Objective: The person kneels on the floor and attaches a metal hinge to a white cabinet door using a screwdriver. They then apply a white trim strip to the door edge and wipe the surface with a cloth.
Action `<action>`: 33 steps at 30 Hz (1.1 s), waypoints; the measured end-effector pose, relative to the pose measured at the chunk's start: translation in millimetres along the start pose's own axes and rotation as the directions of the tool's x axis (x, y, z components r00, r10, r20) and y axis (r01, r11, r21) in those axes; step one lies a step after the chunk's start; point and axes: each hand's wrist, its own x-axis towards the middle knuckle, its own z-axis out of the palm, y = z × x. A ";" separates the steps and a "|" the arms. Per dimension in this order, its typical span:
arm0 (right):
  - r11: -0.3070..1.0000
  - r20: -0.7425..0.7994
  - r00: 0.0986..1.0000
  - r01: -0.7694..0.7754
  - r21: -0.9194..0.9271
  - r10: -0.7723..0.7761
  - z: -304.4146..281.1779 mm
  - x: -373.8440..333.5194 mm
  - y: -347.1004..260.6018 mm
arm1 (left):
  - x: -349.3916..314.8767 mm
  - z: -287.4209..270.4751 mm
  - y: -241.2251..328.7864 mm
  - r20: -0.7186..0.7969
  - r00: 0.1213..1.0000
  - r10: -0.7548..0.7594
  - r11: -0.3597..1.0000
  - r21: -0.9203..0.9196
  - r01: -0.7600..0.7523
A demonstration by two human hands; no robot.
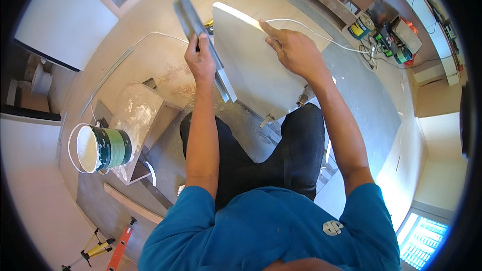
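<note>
My left hand (pixel 201 60) is closed around a long grey channel-shaped bar (pixel 188 16), held slanting above the floor; its upper end is blurred. Just right of it, a grey board (pixel 261 65) with a pale edge stands tilted in front of my knees. The fingertips of my right hand (pixel 293 50) rest at the board's upper edge, fingers stretched out and nothing gripped. Small blocks or brackets (pixel 304 96) sit by the board's lower side, partly hidden by my knee.
At left, a green bucket (pixel 114 147) of white material stands on a stained wooden box (pixel 138 110). An orange spirit level (pixel 122 243) and yellow tripod (pixel 98 248) lie lower left. Wood shavings (pixel 178 78) and a white cable (pixel 301 22) cross the floor; tools (pixel 389 42) crowd the right.
</note>
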 end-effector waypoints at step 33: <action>1.000 0.153 0.988 -0.028 0.013 0.026 11.7 16.3 -32.9 | 9.5 26.9 32.6 0.043 0.989 -0.143 0.886 -0.439 0.147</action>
